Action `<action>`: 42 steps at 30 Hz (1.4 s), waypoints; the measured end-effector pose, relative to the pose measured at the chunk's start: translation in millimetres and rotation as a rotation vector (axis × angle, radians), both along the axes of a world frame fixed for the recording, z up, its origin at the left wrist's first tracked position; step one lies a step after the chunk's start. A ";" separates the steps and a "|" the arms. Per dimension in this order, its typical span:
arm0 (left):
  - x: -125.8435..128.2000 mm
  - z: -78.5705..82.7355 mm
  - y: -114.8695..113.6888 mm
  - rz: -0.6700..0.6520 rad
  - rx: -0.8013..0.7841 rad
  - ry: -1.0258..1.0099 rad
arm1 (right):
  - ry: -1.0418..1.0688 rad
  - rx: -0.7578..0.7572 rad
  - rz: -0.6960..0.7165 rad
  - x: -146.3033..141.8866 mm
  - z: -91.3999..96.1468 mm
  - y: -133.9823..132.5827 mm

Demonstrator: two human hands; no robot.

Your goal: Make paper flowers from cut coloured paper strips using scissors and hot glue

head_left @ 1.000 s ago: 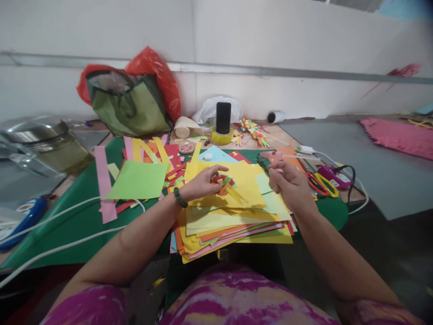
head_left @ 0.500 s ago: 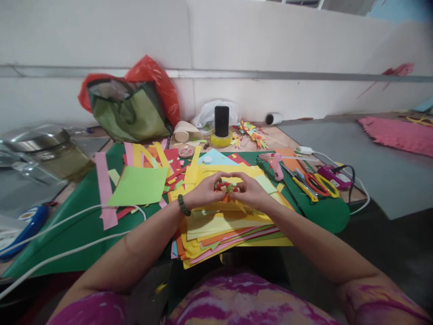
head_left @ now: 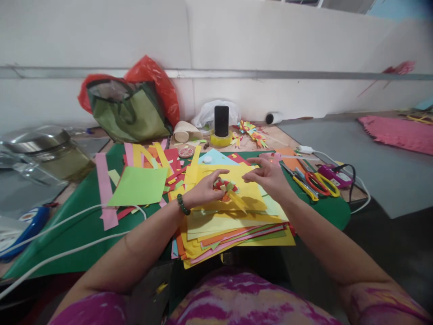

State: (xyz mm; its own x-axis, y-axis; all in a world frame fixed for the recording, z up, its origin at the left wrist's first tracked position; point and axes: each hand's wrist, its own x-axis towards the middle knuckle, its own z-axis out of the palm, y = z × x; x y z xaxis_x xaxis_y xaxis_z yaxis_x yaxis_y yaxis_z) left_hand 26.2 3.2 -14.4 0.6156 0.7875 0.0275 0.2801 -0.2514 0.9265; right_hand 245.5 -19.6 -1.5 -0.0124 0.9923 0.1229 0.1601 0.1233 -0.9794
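Note:
My left hand (head_left: 206, 189), with a green bead bracelet at the wrist, has its thumb and fingers curled around a small paper flower (head_left: 230, 186) in red, green and orange. A long yellow paper strip (head_left: 237, 201) sticks out from it toward the lower right. The flower is held just above a stack of coloured paper sheets (head_left: 233, 229), yellow on top. To the right, my right hand (head_left: 270, 178) is apart from the flower, fingers parted with nothing seen in them. Just behind it lies a pink glue gun (head_left: 274, 156), partly hidden by the hand.
Scissors (head_left: 316, 184) and cutters lie at right beside a purple power box (head_left: 334, 176). A light green sheet (head_left: 138, 186) and paper strips lie at left near a white cable (head_left: 67, 253). Behind stand a phone (head_left: 222, 121), finished paper pieces (head_left: 252, 133) and a green bag (head_left: 130, 113).
My right hand has let go of the paper flower and moved up and right toward the glue gun. My left hand stays in place with the flower.

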 end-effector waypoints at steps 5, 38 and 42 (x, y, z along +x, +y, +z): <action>2.5 -0.1 -1.6 -0.044 -0.014 -0.004 | -0.085 -0.106 0.128 -5.1 5.6 -4.3; -9.0 10.2 7.3 0.540 -0.018 -0.402 | -0.274 0.380 -0.352 38.3 4.3 -64.0; -7.9 11.5 5.7 0.560 0.002 -0.386 | -0.305 0.441 -0.447 43.1 -18.5 -95.5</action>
State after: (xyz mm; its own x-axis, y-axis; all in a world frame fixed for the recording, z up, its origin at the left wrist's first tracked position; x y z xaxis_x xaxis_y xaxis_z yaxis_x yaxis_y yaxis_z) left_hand 18.3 9.0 -2.9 0.0608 0.9844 0.1653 0.0177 -0.1667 0.9859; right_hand 288.6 -115.2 -20.0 0.2877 0.7685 0.5716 0.5478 0.3575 -0.7564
